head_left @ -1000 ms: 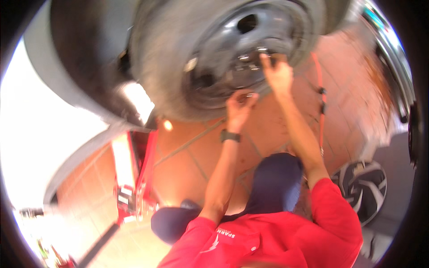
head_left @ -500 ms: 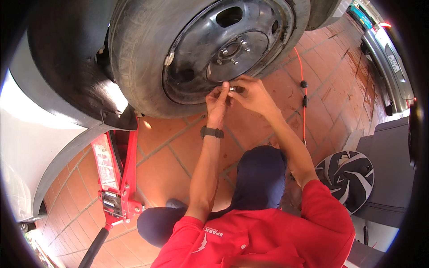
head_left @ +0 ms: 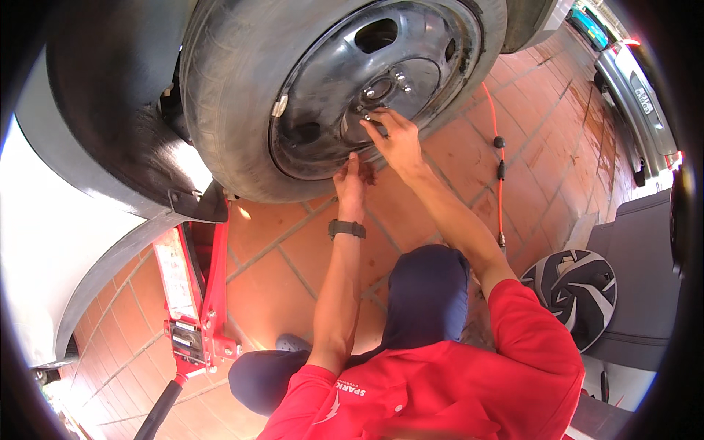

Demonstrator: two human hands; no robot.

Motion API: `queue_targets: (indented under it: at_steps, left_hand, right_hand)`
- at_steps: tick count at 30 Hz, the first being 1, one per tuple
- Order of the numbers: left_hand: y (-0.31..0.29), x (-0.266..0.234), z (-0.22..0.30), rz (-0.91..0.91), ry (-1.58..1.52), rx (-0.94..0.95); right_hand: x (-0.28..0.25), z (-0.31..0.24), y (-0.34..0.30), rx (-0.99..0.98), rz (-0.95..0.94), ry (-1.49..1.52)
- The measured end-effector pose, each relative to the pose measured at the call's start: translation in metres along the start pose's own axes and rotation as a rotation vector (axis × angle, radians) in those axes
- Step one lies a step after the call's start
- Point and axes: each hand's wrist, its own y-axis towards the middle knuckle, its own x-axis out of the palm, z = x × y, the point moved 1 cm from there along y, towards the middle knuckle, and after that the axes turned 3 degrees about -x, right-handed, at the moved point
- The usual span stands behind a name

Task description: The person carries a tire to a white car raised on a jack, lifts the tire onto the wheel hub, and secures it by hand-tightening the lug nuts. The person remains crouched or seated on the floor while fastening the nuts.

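Note:
A black steel wheel (head_left: 323, 88) with a grey tire (head_left: 227, 110) fills the upper middle. Shiny hardware (head_left: 402, 79) shows around the hub opening. My right hand (head_left: 398, 143) pinches a small shiny lug nut (head_left: 367, 116) against the lower part of the hub, thumb and fingertips around it. Below the rim, my left hand (head_left: 352, 181) is curled with its thumb up, close to the tire's lower edge. Its fingers hide whatever it may hold. A dark watch (head_left: 347, 229) is on my left wrist.
A red floor jack (head_left: 202, 293) with a black handle (head_left: 159, 411) stands at the left beside the car body (head_left: 81, 242). An orange hose (head_left: 501, 198) runs over the tiles at the right. A wheel cover (head_left: 572, 293) leans by a grey case (head_left: 638, 286). Another car (head_left: 638, 110) is beyond.
My hands have parted. The right one has moved up to the hub with the lug nut, while the left has dropped slightly below the rim.

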Motion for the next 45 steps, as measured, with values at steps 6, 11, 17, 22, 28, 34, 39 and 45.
queue_targets:
  at_steps: [6,11,17,22,28,34,39,45]
  left_hand:
    - [0.010,-0.013,-0.010,0.023,0.000,0.006]
    - [0.020,-0.020,-0.020,0.038,-0.010,-0.033]
    - [0.021,-0.024,-0.022,0.062,0.037,-0.031]
    - [0.022,-0.026,-0.025,0.083,0.065,-0.044]
    - [0.018,-0.026,-0.023,0.073,0.063,-0.044]
    - [0.013,-0.025,-0.017,0.116,0.105,-0.071]
    - [0.014,-0.029,-0.020,0.132,0.164,-0.085]
    - [0.013,-0.034,-0.035,0.125,0.107,-0.067]
  right_hand:
    - [0.007,-0.004,-0.003,0.128,0.059,0.009]
    - [0.012,-0.007,0.003,0.341,-0.026,-0.059]
    - [0.011,-0.009,0.005,0.404,-0.143,0.031]
    - [0.010,-0.002,0.000,0.608,-0.286,0.046]
    - [0.010,-0.014,-0.002,0.418,-0.127,-0.150]
    - [0.005,-0.017,0.002,0.511,-0.291,-0.189]
    - [0.000,-0.015,-0.003,0.339,-0.216,-0.187]
    - [-0.010,-0.021,-0.005,0.340,-0.400,-0.198]
